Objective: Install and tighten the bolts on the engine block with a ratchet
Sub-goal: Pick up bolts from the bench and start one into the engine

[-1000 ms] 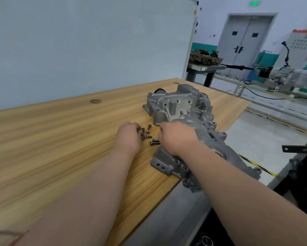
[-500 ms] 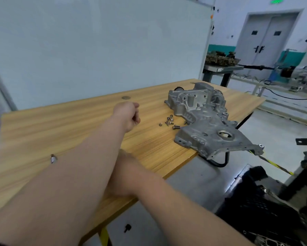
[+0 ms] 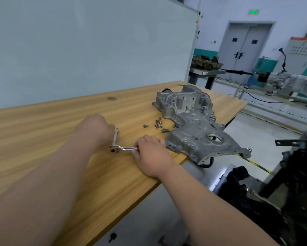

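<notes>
Chrome ratchet (image 3: 125, 148) is clamped in right hand (image 3: 151, 154) fingers, its extension (image 3: 115, 137) pinched by left hand (image 3: 94, 127) fingers.

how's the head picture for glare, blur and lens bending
head view: soft, even light with no hard shadows; glare streaks the chrome ratchet; the bolts are small and slightly soft; the wide-angle lens swells the forearms toward the bottom corners.

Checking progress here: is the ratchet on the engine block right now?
No, the left hand and right hand hold the ratchet beside the engine block, not touching it.
</notes>
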